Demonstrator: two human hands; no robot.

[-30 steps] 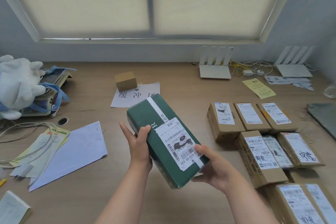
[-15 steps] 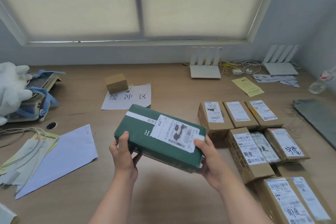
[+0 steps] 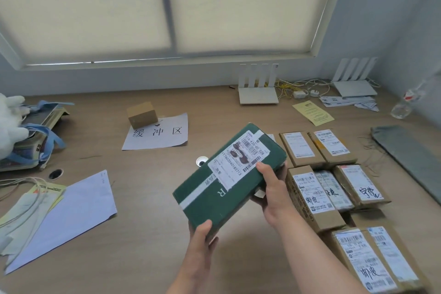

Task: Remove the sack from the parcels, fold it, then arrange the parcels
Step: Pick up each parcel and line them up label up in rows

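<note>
I hold a green parcel [image 3: 229, 179] with a white shipping label above the wooden desk [image 3: 148, 241]. My left hand [image 3: 202, 234] grips its near corner. My right hand [image 3: 272, 188] grips its right long side, thumb on the label. To the right, several brown cardboard parcels [image 3: 319, 188] lie in rows with labels up. Two more labelled parcels [image 3: 374, 262] sit at the near right. The folded grey sack [image 3: 410, 157] lies flat at the far right.
A small brown box [image 3: 142, 114] rests on a printed sheet [image 3: 157, 135]. Loose papers [image 3: 62, 217] and cords lie at the left, beside a scale [image 3: 31, 136] with blue straps and a white plush toy [image 3: 9, 122]. Routers [image 3: 259, 89] stand by the wall. A plastic bottle [image 3: 405, 105] lies far right.
Both hands have swung the green parcel to the right, toward the rows of brown parcels, and turned it so its far end points up and right. The view has shifted.
</note>
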